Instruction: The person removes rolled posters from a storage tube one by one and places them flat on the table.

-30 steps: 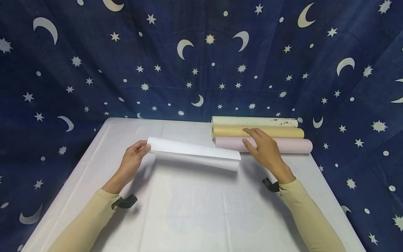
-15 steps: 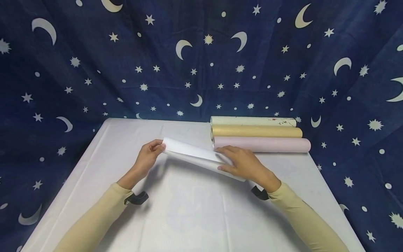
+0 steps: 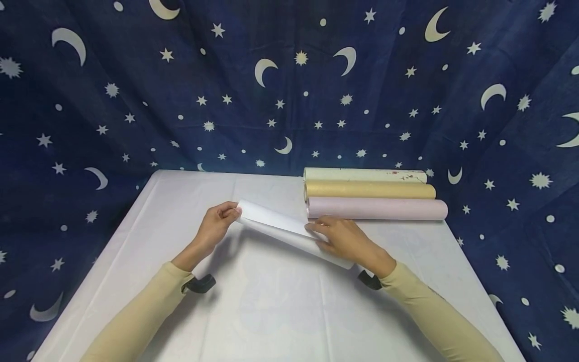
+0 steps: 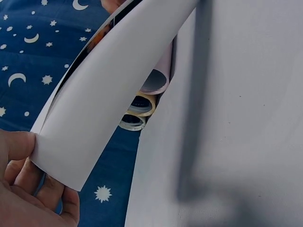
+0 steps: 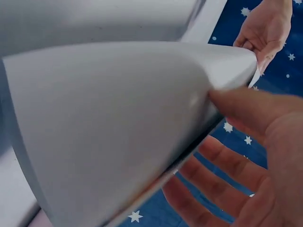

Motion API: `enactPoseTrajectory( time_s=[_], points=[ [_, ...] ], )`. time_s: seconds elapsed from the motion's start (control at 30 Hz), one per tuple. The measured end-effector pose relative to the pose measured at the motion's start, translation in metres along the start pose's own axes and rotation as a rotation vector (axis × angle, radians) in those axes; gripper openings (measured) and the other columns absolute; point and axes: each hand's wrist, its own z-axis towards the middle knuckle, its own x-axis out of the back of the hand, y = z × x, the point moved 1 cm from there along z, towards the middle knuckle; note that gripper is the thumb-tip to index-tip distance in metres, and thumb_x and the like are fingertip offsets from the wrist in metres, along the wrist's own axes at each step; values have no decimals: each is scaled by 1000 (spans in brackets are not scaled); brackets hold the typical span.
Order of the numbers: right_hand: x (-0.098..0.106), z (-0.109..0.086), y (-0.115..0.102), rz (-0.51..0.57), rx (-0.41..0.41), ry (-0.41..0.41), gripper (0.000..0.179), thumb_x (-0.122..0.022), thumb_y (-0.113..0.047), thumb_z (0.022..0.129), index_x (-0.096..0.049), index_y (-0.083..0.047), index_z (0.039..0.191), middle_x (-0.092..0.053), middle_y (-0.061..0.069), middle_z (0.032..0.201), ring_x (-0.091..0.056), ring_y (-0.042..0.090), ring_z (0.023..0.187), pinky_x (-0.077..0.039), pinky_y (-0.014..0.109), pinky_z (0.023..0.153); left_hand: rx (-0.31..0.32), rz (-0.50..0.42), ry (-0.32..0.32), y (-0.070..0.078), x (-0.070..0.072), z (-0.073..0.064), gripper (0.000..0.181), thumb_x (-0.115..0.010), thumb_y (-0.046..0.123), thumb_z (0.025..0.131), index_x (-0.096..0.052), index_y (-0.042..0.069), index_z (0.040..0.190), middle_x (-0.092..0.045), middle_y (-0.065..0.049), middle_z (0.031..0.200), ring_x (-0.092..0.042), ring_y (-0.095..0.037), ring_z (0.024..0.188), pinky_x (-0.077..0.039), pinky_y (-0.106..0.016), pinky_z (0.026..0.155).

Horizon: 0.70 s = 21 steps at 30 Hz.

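Observation:
A sheet of paper (image 3: 280,229), white outside and loosely curled lengthwise, slants above the table between both hands. Inside the curl, the left wrist view catches a dark and orange printed strip (image 4: 98,39). My left hand (image 3: 212,230) pinches the far left end, thumb on one side and fingers on the other. At the nearer right end, my right hand (image 3: 353,244) holds the sheet, its thumb (image 5: 241,106) pressing the white face and its fingers (image 5: 203,184) behind the edge. Most of the printed side is hidden within the curl.
Three rolls lie side by side at the table's back right: pink (image 3: 380,208), gold (image 3: 371,190) and white with red flecks (image 3: 362,174). A white cloth covers the table (image 3: 271,311). Behind it hangs a blue curtain (image 3: 244,75) with moons and stars.
My right hand has come from over the rolls, down and left, and taken hold of the sheet's right end. My left hand has moved right with the sheet, which slants more now.

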Motion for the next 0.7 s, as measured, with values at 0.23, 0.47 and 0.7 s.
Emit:
enactPoseTrajectory(
  time_s=[0.23,0.47,0.7],
  points=[
    [-4,1,5,7,5,63,36,-69,-4,89,-69,-17,123,-74,0,106,-70,18,86,-57,35,69,-8,6,14,0,2,2,36,-61,31,98,-64,2,118,-74,4,92,-61,-8,92,-42,-29,91],
    [-11,-1,18,149,-58,24,33,-64,-4,92,-67,-15,123,-73,2,109,-69,19,92,-56,39,80,-1,38,66,-4,5,6,41,-60,39,97,-66,3,117,-73,-10,105,-59,-14,100,-41,-32,91],
    [-13,-7,29,442,-208,-93,37,-60,-4,95,-61,-6,131,-70,12,119,-70,19,89,-56,35,78,-30,78,96,-5,6,11,44,-60,43,96,-65,6,121,-64,-15,128,-56,-31,125,-42,-51,107]
  ],
)
